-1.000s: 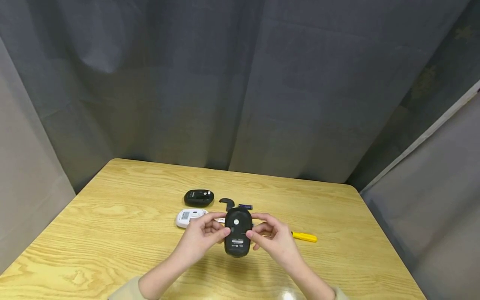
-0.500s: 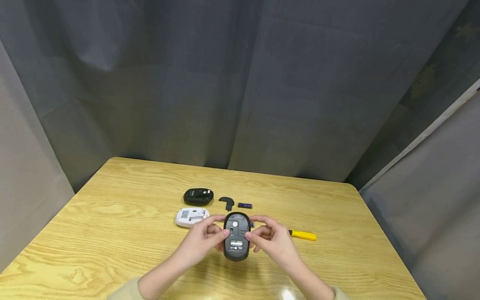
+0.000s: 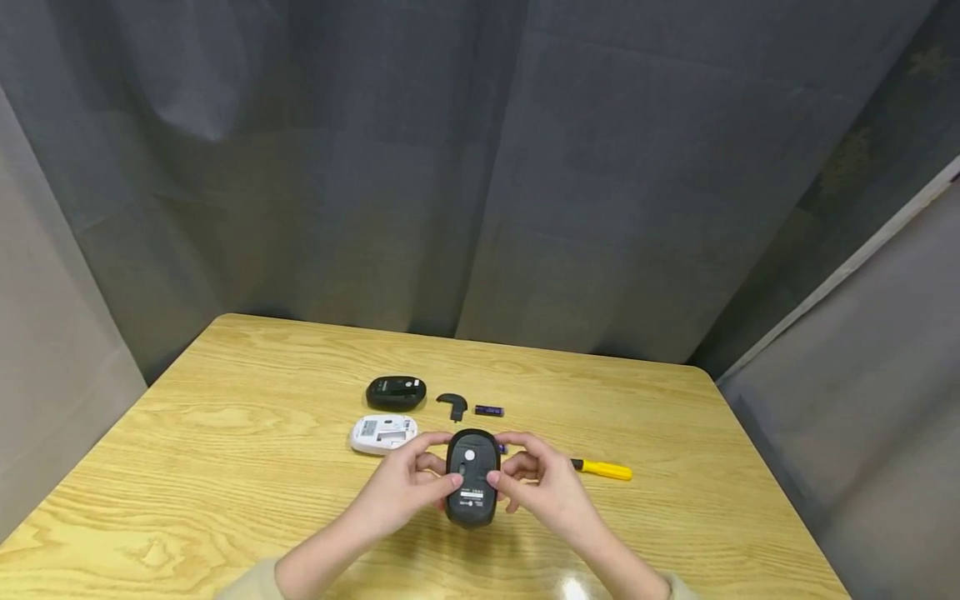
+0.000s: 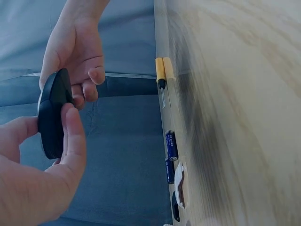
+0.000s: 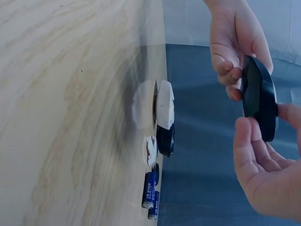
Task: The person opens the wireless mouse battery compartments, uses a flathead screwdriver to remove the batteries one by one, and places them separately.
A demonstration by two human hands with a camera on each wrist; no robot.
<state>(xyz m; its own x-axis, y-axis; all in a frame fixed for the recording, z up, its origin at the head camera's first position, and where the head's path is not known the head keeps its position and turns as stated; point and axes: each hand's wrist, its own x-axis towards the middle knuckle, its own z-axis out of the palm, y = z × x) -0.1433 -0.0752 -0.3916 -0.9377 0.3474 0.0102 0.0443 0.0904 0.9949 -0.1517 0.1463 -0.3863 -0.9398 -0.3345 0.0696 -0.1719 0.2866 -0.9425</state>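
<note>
A black computer mouse (image 3: 471,487) is held up above the table, its underside with a white label and a round white spot turned toward me. My left hand (image 3: 402,486) grips its left edge, thumb on the underside and fingers behind. On the opposite edge, my right hand (image 3: 546,490) pinches it the same way. Both wrist views show the mouse edge-on between the two hands, as in the left wrist view, where the mouse (image 4: 52,115) stands well off the tabletop. Behind it on the table lies a white mouse (image 3: 369,432) with an open battery compartment.
Another black mouse (image 3: 396,394) lies upside down at the back. Beside it are a curved black cover (image 3: 453,403) and a blue battery (image 3: 489,411). A second battery (image 4: 170,170) and a small white piece (image 5: 150,150) lie nearby. A yellow-handled screwdriver (image 3: 606,470) rests to the right.
The held mouse has come down slightly, toward me, and its tilt has shifted, with both hands staying on it. More of the white mouse and the batteries behind it shows now.
</note>
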